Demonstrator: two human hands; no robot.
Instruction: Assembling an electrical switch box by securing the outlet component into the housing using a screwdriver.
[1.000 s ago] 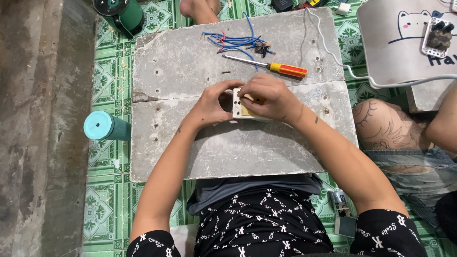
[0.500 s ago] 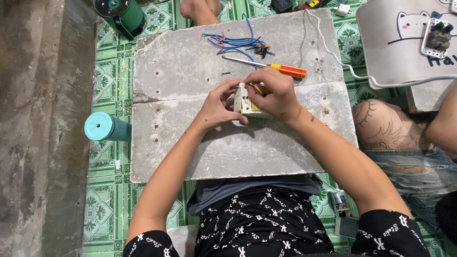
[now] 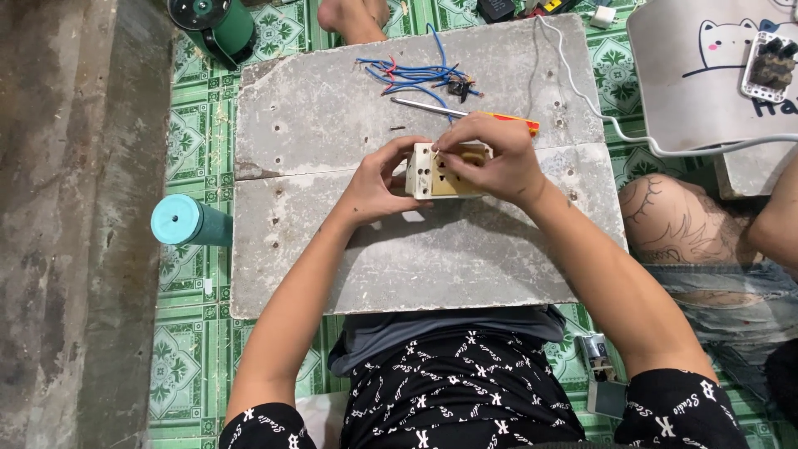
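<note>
Center of frame, on the grey slab (image 3: 332, 108) — left hand (image 3: 374, 187) grips the white-and-tan socket box (image 3: 436, 170) from its left side, fingers curled on it. Right hand (image 3: 495, 158) pinches its top edge. Screwdriver (image 3: 465, 114) and blue wires (image 3: 416, 76) lie just above, upper center.

Bright, even overhead light, soft shadows under the arms, sharp focus throughout.

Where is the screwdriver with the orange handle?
In the head view, the screwdriver lies on the grey board, just beyond the right hand, below the blue wires.
</note>
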